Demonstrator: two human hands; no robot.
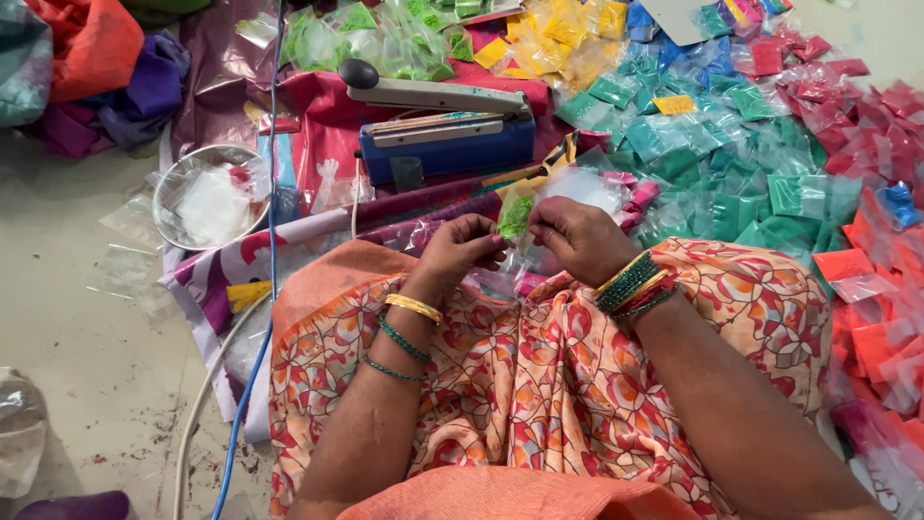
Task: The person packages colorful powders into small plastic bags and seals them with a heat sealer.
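Note:
My left hand and my right hand meet above my lap, and together they pinch a small clear packet of green powder by its two sides. The packet hangs between my fingertips, just in front of a blue heat sealer with a grey lever arm and black knob. Both wrists wear bangles. Under my forearms spreads an orange floral cloth that covers my lap.
Heaps of small powder packets lie beyond and to the right: green, yellow, teal, red, orange. A steel bowl of empty clear bags sits at left. A blue cable and a white cable run down the floor.

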